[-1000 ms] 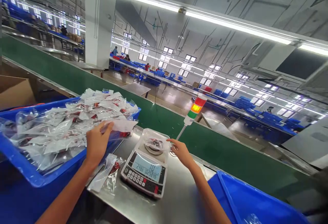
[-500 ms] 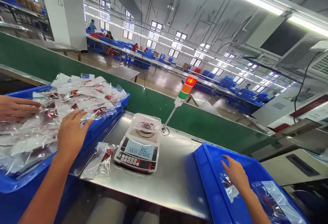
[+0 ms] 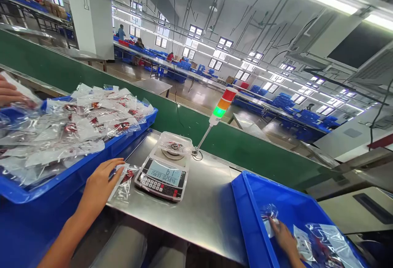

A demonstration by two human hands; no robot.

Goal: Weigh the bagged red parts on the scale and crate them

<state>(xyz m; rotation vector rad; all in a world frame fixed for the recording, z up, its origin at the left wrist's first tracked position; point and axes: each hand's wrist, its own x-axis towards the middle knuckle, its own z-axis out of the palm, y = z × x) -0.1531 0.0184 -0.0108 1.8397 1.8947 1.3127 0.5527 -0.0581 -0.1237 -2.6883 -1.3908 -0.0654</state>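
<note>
My left hand [image 3: 100, 184] is at the table beside the scale, with thumb and fingers closed on the edge of a clear plastic bag [image 3: 125, 188] holding red wired parts and a white label. My right hand [image 3: 285, 238] is down inside the right blue bin [image 3: 242, 202], its fingers closed on another small plastic bag [image 3: 269, 212]. More bags [image 3: 330, 241] lie next to it in that bin. Between my hands stands a digital scale [image 3: 162, 178] with a lit display. A bagged part [image 3: 175, 147] rests in the clear tray on its pan.
A large blue bin [image 3: 123, 147] heaped with bagged parts [image 3: 92, 116] fills the left. A co-worker's hand [image 3: 14, 94] holds a bag above it. Behind the scale rises a signal light [image 3: 221, 107], lit green, before a green partition [image 3: 264, 143]. A beige machine [image 3: 365, 206] stands right.
My left hand has moved from the left bin to the bag on the table. My right hand has lowered onto a bag. The signal went from red to green, and the co-worker's hand rose with a bag.
</note>
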